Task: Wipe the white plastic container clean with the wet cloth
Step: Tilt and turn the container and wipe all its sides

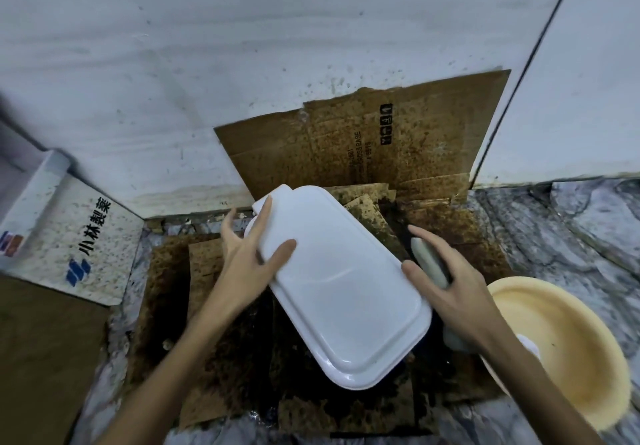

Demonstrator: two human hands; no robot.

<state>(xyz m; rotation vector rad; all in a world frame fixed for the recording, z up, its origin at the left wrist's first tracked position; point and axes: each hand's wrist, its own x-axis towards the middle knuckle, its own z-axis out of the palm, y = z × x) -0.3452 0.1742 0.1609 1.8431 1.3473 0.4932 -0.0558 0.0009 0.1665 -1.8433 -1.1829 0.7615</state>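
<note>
A white plastic container [341,285] lies bottom-up and tilted in the middle of the view, above oil-stained cardboard. My left hand [247,257] holds its far left edge, thumb on the white face and fingers spread along the side. My right hand [450,278] is at the container's right edge and grips a rolled grey-white wet cloth [427,259]. The cloth touches the container's right side; part of it is hidden under my palm.
Stained brown cardboard [363,146] leans against the white wall and covers the marble floor [571,222]. A pale yellow basin [561,351] stands at the right, close to my right forearm. A white speckled box with blue print [79,236] lies at the left.
</note>
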